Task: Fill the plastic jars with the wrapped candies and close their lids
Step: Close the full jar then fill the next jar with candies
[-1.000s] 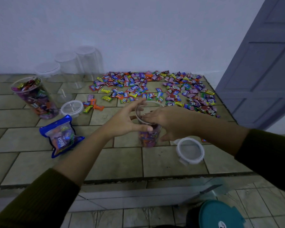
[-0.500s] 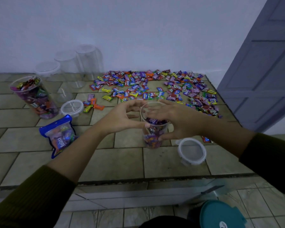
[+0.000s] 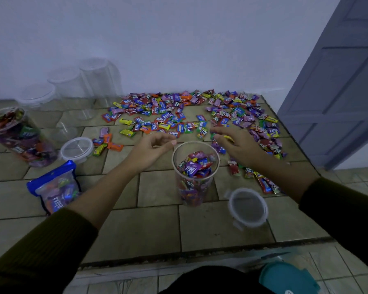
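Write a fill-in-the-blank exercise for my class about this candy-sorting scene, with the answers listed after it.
1. The jar between the left hand and the right hand is ___ at the top.
2. The blue bag lies to that jar's ___.
3. A loose lid lies on the tiles to that jar's ___.
4. At the back left stand ___ empty clear jars.

Missing words: open; left; right; three.
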